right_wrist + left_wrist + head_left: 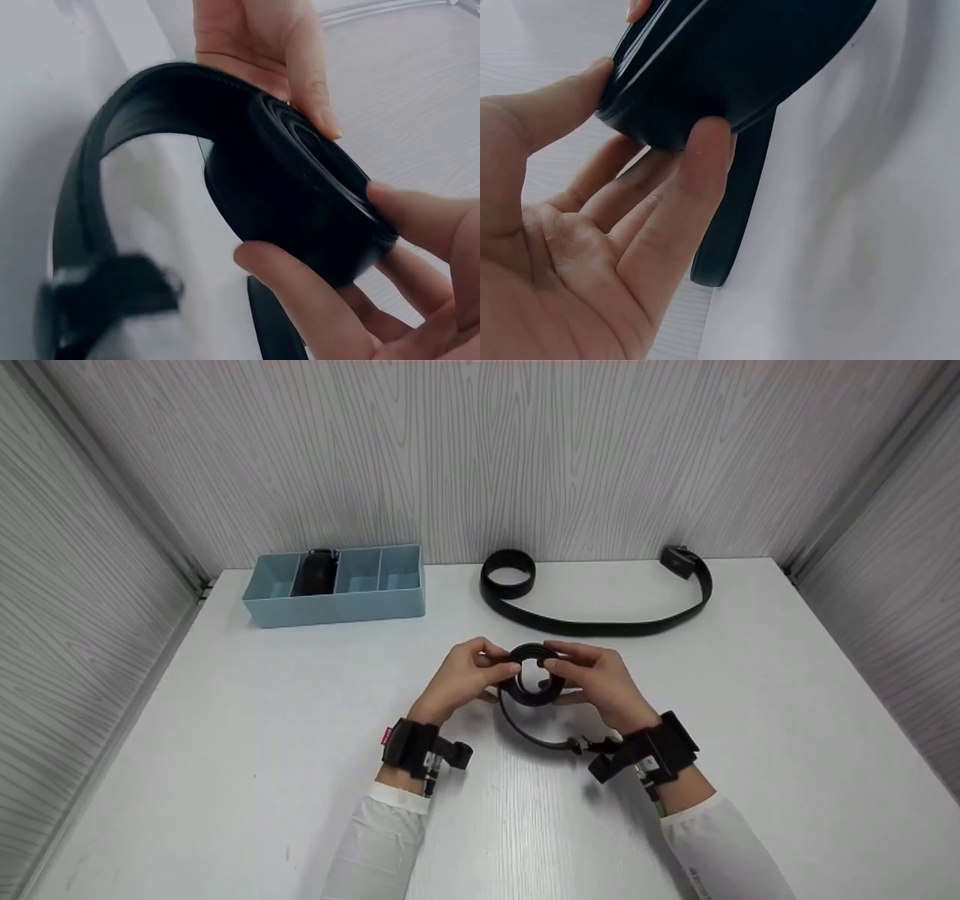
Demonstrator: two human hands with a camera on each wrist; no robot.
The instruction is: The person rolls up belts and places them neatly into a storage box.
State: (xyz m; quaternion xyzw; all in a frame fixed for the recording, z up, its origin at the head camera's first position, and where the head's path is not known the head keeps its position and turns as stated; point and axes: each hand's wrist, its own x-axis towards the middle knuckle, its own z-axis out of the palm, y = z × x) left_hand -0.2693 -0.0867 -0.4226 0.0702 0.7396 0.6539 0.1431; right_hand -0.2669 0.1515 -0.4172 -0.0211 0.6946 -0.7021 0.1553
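Note:
A black belt [534,697], mostly rolled into a coil, is held above the white table between both hands. On the coil's left side, my left hand [465,675] grips it with thumb and fingers. My right hand [606,682] pinches its opposite side, thumb on the near edge. The belt's loose end curves down from the coil toward the right wrist, with a buckle [576,745] at its tip. In the right wrist view, stacked layers show along the edge of the coil [277,195]. The left wrist view shows the coil's dark outer face [720,67] against the fingers.
A blue divided box [337,609] stands at the back left, a black rolled item [319,573] in one compartment. Behind the hands lies a second black belt [592,628], partly curled at its left end, with a buckle [679,561] at the right. Grey wood-grain panels [480,457] enclose the table.

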